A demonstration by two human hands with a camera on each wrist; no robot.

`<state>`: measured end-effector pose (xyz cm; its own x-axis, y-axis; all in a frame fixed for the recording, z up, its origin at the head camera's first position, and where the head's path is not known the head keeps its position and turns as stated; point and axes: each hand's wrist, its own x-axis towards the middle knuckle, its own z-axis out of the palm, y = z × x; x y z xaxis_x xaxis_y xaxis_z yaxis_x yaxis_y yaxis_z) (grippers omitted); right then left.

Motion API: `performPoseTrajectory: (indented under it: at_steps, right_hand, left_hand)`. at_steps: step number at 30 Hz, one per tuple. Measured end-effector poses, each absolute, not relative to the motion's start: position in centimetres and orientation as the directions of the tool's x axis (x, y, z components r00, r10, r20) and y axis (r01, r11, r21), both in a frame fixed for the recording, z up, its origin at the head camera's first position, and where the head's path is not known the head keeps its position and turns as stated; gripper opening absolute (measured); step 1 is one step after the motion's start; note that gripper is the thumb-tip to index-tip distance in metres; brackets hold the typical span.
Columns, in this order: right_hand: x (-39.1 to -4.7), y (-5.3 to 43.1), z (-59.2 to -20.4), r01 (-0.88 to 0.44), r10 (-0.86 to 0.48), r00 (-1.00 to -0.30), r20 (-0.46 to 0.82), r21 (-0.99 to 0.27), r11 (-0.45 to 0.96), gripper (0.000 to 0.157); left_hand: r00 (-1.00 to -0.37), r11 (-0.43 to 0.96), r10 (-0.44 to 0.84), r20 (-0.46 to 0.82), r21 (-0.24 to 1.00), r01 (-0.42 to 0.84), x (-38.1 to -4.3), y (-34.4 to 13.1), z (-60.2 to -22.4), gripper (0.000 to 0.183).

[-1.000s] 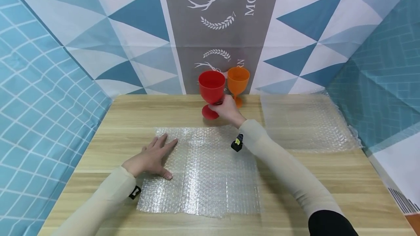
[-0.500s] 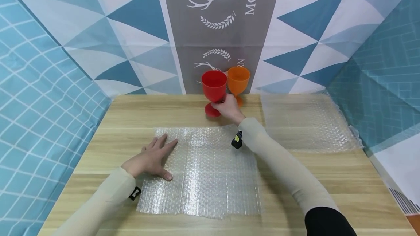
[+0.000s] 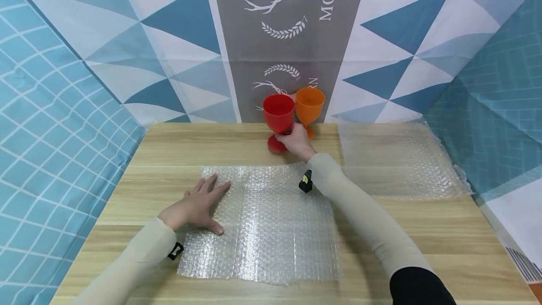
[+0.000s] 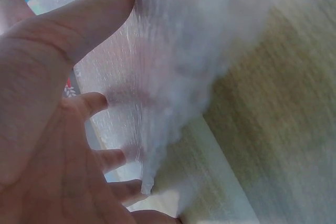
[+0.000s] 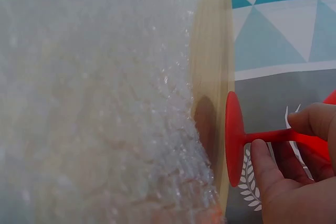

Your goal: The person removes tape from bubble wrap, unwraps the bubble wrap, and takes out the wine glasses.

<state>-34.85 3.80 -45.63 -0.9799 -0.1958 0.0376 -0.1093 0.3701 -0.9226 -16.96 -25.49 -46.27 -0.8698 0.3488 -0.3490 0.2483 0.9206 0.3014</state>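
A red plastic goblet [image 3: 278, 116] stands upright at the back of the table. My right hand [image 3: 297, 142] holds it by the stem; in the right wrist view, thumb and fingers close around that stem [image 5: 269, 136] above the round foot [image 5: 233, 145]. Just right of it is an orange goblet [image 3: 309, 107], its stem partly behind my hand. My left hand [image 3: 195, 208] lies with spread fingers on the left edge of a sheet of bubble wrap [image 3: 271, 222]. The left wrist view shows the wrap's edge [image 4: 163, 108] beside the fingers.
A second piece of bubble wrap [image 3: 400, 161] lies at the back right of the wooden table [image 3: 178, 149]. Behind the table hangs a patterned cloth [image 3: 271, 36], close to both goblets. Blue tiled-print sheets [image 3: 55, 131] flank the sides.
The red goblet, in my right hand, has shifted slightly right and back, closer to the orange one. My left hand has kept its place on the bubble wrap.
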Motion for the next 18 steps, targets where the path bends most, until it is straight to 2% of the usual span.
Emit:
performPoseTrajectory:
  at_steps: [11, 18]
  right_hand:
    - [-35.6, 3.7, -46.5, -0.083, -0.128, -0.991, 0.037, -0.923, 0.376, 0.038]
    - [-36.0, 3.5, -46.9, -0.109, -0.130, -0.990, 0.062, -0.913, 0.393, 0.036]
  left_hand:
    - [-0.873, 0.922, 0.337, -0.353, 0.310, 0.231, -16.9, -25.5, -46.3, 0.134]
    - [-0.872, 0.924, 0.332, -0.360, 0.310, 0.223, -16.9, -25.5, -46.2, 0.135]
